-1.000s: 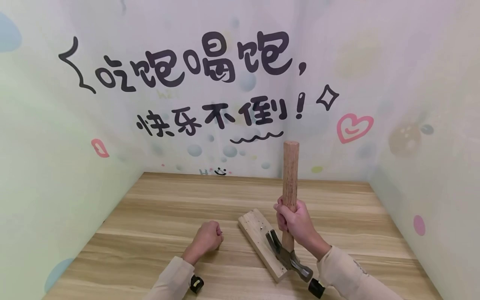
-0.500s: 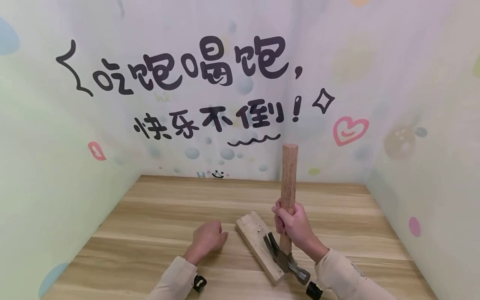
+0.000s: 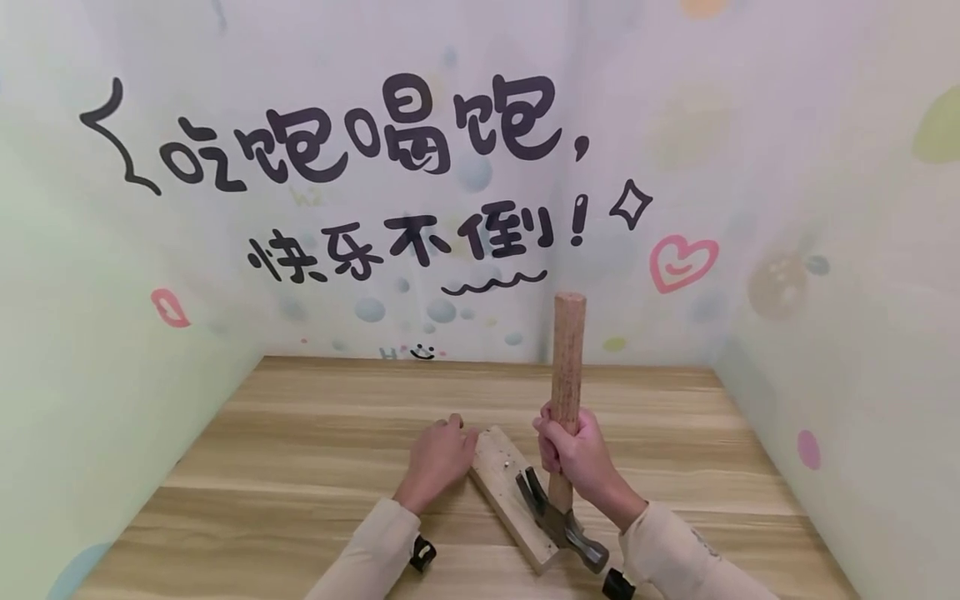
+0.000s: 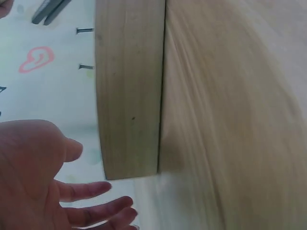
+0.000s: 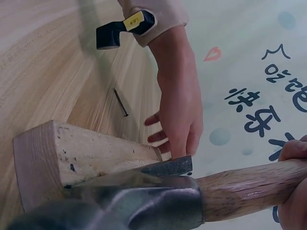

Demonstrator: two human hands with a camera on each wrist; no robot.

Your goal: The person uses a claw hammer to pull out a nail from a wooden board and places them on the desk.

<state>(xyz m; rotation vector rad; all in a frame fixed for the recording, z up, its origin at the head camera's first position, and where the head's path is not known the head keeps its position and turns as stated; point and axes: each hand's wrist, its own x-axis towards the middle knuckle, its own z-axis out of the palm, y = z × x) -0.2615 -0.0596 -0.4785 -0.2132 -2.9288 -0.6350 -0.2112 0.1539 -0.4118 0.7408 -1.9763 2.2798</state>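
My right hand (image 3: 581, 458) grips the wooden handle of a claw hammer (image 3: 568, 358). The handle points up, and the metal head (image 3: 562, 529) hangs low over the near part of a wooden board (image 3: 506, 504), its claw towards the board's far end. Two nails (image 4: 85, 30) project from the board's face in the left wrist view. My left hand (image 3: 440, 458) is by the board's far left end, its fingers apart and loosely extended around that end, with nothing in them. A loose nail (image 5: 121, 102) lies on the table in the right wrist view, beside the board.
The wood-grain table (image 3: 337, 417) is bounded by a printed back wall (image 3: 420, 42) and pale side walls (image 3: 75, 375). Black wrist cameras (image 3: 423, 552) are strapped at both sleeves.
My left hand has come from a loosely closed pose at left to the board's far end, its fingers spreading. The right hand keeps its grip on the hammer. The head view shifts slightly.
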